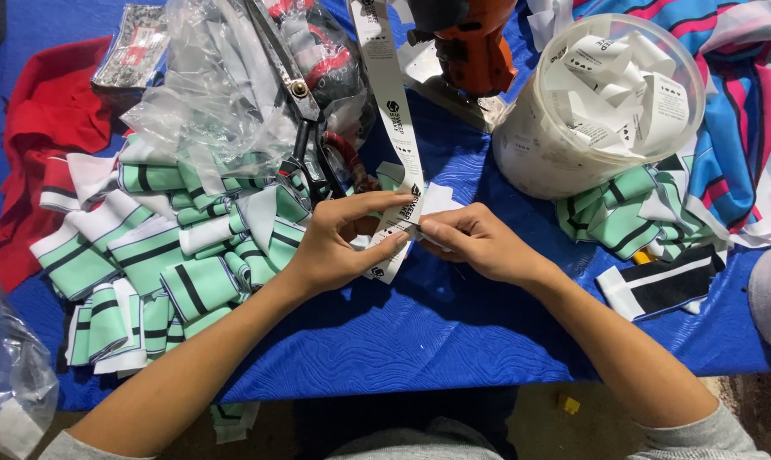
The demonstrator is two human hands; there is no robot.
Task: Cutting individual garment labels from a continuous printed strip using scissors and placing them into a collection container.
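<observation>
A long white printed label strip (pixel 387 81) runs from the top of the view down to my hands at the middle of the blue cloth-covered table (pixel 436 332). My left hand (pixel 338 243) pinches the strip's lower end between thumb and fingers. My right hand (pixel 479 243) grips the same strip just to the right, fingertips touching the left hand's. A small white fabric piece (pixel 441 200) shows behind my right fingers.
A heap of mint, white and black striped collar pieces (pixel 160 255) lies at left, with black scissors (pixel 304 128) and a clear plastic bag (pixel 215 94) above. A white tub of cut labels (pixel 602 102) stands at right, an orange machine (pixel 466 43) behind, and red cloth (pixel 49 111) far left.
</observation>
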